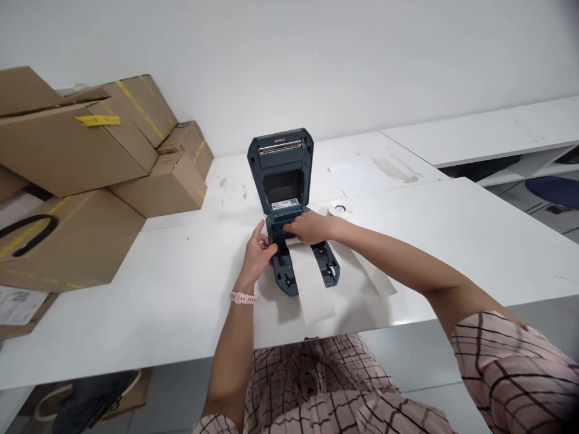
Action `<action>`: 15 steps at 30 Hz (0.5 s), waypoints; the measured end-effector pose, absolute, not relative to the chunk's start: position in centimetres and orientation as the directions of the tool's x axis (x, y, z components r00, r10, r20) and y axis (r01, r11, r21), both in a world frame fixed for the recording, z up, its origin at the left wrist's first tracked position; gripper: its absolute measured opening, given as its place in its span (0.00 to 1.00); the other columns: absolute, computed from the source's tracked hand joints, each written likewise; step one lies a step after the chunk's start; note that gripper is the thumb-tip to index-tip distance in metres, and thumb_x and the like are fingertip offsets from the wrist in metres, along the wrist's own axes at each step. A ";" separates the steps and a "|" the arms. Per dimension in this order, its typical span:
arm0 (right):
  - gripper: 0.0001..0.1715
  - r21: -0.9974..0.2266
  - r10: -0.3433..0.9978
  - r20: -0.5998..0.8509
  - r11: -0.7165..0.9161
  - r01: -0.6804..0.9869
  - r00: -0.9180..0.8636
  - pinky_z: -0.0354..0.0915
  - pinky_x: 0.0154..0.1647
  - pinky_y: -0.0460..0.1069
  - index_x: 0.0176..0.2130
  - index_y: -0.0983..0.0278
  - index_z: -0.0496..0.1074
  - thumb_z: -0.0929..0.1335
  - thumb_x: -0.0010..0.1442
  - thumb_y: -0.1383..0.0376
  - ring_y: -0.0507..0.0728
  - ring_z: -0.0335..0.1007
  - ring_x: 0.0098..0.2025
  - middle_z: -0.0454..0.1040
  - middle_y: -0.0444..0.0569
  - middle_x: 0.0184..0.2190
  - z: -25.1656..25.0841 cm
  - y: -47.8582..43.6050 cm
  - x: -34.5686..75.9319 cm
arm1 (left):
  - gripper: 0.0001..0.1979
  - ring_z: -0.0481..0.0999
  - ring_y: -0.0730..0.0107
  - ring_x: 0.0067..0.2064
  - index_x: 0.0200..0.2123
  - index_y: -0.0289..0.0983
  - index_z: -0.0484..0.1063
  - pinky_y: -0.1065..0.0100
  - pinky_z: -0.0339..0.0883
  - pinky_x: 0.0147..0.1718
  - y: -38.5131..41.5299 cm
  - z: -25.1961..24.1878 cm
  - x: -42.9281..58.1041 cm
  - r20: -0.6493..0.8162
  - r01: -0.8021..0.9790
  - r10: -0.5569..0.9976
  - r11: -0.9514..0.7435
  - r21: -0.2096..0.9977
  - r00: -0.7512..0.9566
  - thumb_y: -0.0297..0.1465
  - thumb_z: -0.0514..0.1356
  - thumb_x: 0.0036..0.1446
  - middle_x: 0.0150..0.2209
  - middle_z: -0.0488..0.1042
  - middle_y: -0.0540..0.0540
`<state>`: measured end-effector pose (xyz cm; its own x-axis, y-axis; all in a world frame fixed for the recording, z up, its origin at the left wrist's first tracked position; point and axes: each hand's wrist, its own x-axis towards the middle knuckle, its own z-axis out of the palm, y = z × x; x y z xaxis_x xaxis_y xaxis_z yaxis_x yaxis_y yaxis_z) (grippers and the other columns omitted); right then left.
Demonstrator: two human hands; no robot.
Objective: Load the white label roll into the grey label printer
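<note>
A dark grey label printer sits on the white table with its lid raised. My left hand is at the printer's left side, thumb over the rim, index finger raised and the other fingers curled against the outside. Inside the open body, my right hand is closed with its fingers bent; what its fingertips hold is hidden. A white label strip runs from beneath that hand over the printer's front onto the table. Behind my right wrist lies a white label roll, with another strip stretching forward at the right.
Cardboard boxes with yellow tape are piled at the left. A black loop hangs over one of them. Pale sheets lie behind the printer. The table's front edge is close to my body, and a shelf unit stands at the right.
</note>
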<state>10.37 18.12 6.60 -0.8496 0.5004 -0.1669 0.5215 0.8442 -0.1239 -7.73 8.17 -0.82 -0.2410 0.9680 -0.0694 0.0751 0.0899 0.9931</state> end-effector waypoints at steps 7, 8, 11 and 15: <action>0.29 -0.361 0.264 -0.324 0.853 0.377 -0.908 0.72 0.43 0.53 0.56 0.59 0.78 0.73 0.54 0.71 0.62 0.80 0.44 0.84 0.50 0.46 7.3 19.4 9.3 | 0.47 0.64 0.80 0.26 0.73 0.41 0.56 0.76 0.59 0.17 8.1 -0.8 -7.6 -0.090 0.016 0.967 0.096 0.995 -0.239 0.26 0.68 0.50 0.32 0.62 0.55; 0.28 -0.490 0.205 -0.283 0.809 0.325 -0.937 0.72 0.42 0.52 0.56 0.58 0.78 0.73 0.55 0.67 0.61 0.80 0.43 0.84 0.49 0.45 8.1 19.5 10.2 | 0.48 0.64 0.80 0.26 0.73 0.42 0.57 0.76 0.59 0.17 8.1 -0.8 -7.6 -0.091 0.007 0.967 0.096 0.995 -0.239 0.26 0.68 0.49 0.33 0.62 0.55; 0.31 -0.800 0.160 -0.053 0.584 0.138 -0.986 0.74 0.41 0.53 0.60 0.58 0.76 0.74 0.58 0.55 0.59 0.79 0.42 0.83 0.48 0.45 10.4 19.5 15.2 | 0.48 0.64 0.80 0.26 0.72 0.42 0.58 0.76 0.59 0.18 8.1 -0.7 -7.6 -0.095 -0.013 0.964 0.095 0.995 -0.248 0.26 0.69 0.48 0.33 0.62 0.55; 0.35 -0.826 0.417 0.141 0.549 0.125 -0.898 0.73 0.42 0.62 0.49 0.57 0.81 0.73 0.53 0.37 0.63 0.77 0.40 0.81 0.52 0.37 10.1 18.0 26.5 | 0.48 0.64 0.80 0.26 0.71 0.41 0.60 0.76 0.59 0.18 8.0 -0.5 -7.4 -0.105 -0.013 0.960 0.105 0.994 -0.260 0.26 0.70 0.47 0.33 0.61 0.55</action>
